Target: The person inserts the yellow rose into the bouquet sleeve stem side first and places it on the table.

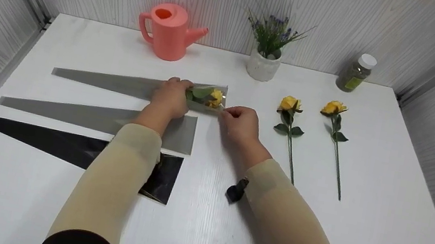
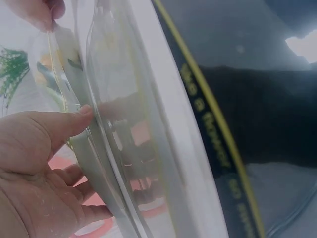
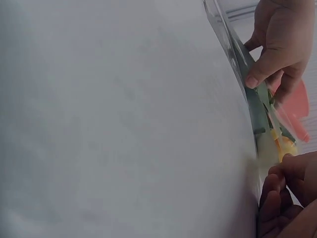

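With the head view read as a clock face, we see a person's two hands at work on a tapered clear sleeve (image 1: 117, 83), which stretches from near the centre toward 9 o'clock above the white counter (image 1: 197, 237). A yellow rose (image 1: 216, 98) lies inside its wide end, just off the centre toward 12 o'clock, with the bloom turned toward 3 o'clock and green leaves behind it. The left hand (image 1: 171, 98) holds the sleeve beside these leaves; in the left wrist view we find its thumb on one face and its other fingers behind. The right hand (image 1: 240, 125) pinches the edge of the wide end close to the bloom, its fingers drawn together. We note a second clear sleeve (image 1: 67, 110) at 9 o'clock and a black sleeve (image 1: 48, 141) at 8 o'clock, each passing under the left forearm. Two loose roses lie apart from the hands: the nearer rose (image 1: 291, 104) and the farther rose (image 1: 334, 108), their blooms between 2 and 3 o'clock. Along the back we observe a pink watering can (image 1: 169, 35) at 11 o'clock, a potted plant (image 1: 264, 65) at 1 and a white-capped jar (image 1: 353, 74) at 2. Near 5 o'clock, beside the right forearm, lies a small black object (image 1: 235, 192) that we cannot identify.
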